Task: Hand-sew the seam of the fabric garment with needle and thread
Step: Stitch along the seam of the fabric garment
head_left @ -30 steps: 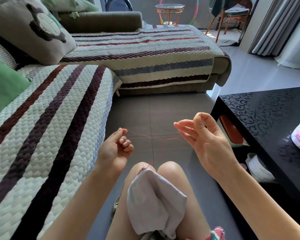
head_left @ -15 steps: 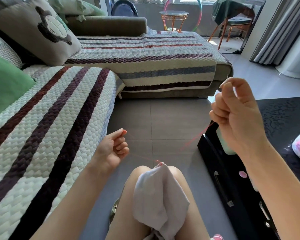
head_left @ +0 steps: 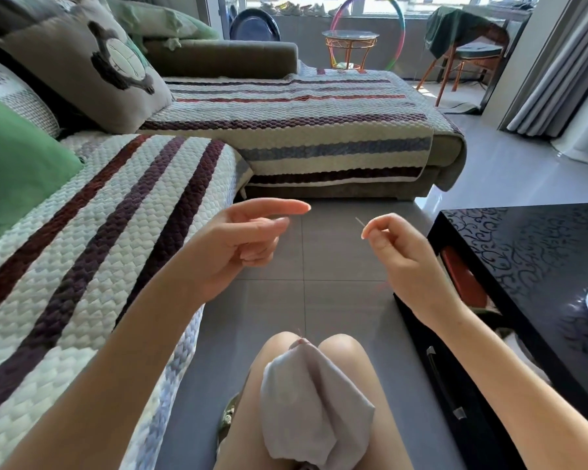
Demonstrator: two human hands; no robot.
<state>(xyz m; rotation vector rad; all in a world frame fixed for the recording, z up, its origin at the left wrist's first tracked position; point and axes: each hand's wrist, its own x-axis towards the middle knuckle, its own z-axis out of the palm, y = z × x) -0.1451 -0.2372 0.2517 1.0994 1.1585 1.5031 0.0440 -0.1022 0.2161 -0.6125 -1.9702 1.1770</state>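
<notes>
Lowered since its pull, the right hand (head_left: 404,262) pinches the needle (head_left: 359,222) at 3 o'clock of the open left hand (head_left: 238,245), fabric (head_left: 309,401) on knees (head_left: 345,346) at 6 o'clock; slack thread (head_left: 382,286) could tangle.

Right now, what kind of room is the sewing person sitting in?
Probably a home living room: a long olive-grey sofa under a striped quilted cover, a glossy black low table, and grey floor-length curtains.
</notes>
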